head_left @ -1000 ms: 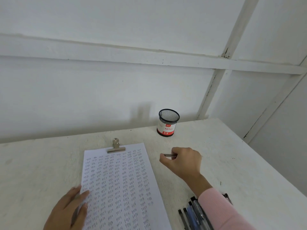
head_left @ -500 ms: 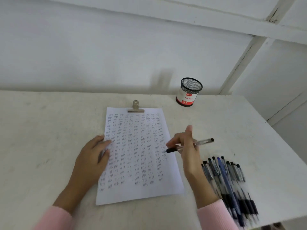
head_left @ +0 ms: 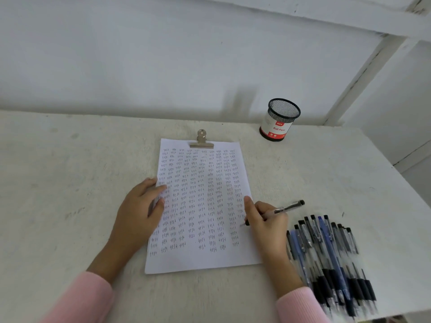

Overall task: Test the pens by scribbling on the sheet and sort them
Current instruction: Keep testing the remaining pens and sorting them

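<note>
Pens (head_left: pixel 326 252) lay heaped beside the right grip (head_left: pixel 268 222), mesh cup (head_left: pixel 278 122) beyond. That grip pinched a pen (head_left: pixel 289 207) over the sheet (head_left: pixel 203 259); left grip (head_left: pixel 140 213) pressed it, fingers straight.

A white paper sheet (head_left: pixel 200 206) covered in columns of dark scribbles lies on the off-white bench (head_left: pixel 70 183), black-and-blue pens (head_left: pixel 331 257) heaped at right, black mesh cup (head_left: pixel 279 120) with red-and-white label far right.

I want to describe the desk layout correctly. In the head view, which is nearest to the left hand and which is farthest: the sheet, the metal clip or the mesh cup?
From the left hand:
1. The sheet: touching, under the fingers.
2. The metal clip: at the sheet's top edge, ahead and to the right.
3. The mesh cup: farther right, near the wall.
</note>
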